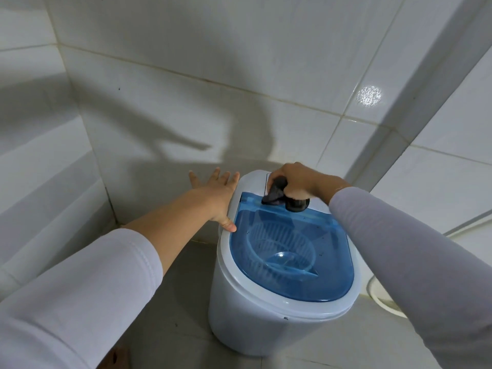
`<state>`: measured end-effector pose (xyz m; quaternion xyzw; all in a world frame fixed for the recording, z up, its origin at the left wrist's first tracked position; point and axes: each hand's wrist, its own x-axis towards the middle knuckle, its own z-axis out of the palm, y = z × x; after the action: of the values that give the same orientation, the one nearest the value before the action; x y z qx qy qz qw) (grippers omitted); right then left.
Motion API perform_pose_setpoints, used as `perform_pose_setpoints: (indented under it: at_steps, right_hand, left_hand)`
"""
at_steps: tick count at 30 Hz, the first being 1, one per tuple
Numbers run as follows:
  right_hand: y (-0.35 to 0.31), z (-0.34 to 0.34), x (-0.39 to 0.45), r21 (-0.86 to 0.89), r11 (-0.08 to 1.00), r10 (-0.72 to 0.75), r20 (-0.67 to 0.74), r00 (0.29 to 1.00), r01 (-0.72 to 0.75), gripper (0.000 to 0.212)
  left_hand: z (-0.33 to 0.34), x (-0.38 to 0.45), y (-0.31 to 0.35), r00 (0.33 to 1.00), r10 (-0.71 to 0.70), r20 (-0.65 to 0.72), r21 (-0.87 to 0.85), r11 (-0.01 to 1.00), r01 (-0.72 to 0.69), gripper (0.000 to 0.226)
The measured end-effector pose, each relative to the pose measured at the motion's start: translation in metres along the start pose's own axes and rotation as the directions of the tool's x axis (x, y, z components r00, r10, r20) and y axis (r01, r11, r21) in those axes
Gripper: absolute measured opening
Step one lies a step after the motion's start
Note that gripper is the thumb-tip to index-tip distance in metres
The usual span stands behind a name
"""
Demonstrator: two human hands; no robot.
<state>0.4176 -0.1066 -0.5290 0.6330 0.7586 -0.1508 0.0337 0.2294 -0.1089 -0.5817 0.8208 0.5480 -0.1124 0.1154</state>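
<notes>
Wiping is under way at the back of a washing machine (pixel 266 328): a dark cloth (pixel 274 194) is clamped in the right grip (pixel 295 179) beside the black knob (pixel 298 206); the left grip (pixel 215 193), fingers apart, is rested on the machine's rim. The knob could be turned if snagged.

White tiled wall (pixel 239 62), grey floor (pixel 186 328), white hose (pixel 379 300).

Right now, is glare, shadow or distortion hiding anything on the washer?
Head view: the washer is sharp and evenly lit; arm shadows fall mostly on the tiled wall; one speckled bright spot sits there, off the blue lid; tile lines bend near the edges; the right hand partly hides the cloth.
</notes>
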Motion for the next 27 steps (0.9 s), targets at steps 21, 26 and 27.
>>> perform_pose_setpoints:
  at_steps: [21,26,27]
  right_hand:
    - [0.068,0.001,0.035,0.072,0.997,0.030,-0.193,0.981,-0.016,0.060]
    - [0.080,0.007,0.029,0.108,0.993,0.067,-0.235,0.970,-0.043,0.062]
    - [0.081,0.008,0.027,0.118,0.992,0.078,-0.243,0.967,-0.050,0.061]
  left_hand:
    - [-0.016,0.037,0.008,0.974,0.140,0.177,0.095,0.983,-0.158,0.123]
    - [-0.017,0.038,0.009,0.972,0.142,0.187,0.142,0.975,-0.170,0.119]
    - [-0.017,0.037,0.009,0.972,0.143,0.188,0.144,0.975,-0.171,0.119]
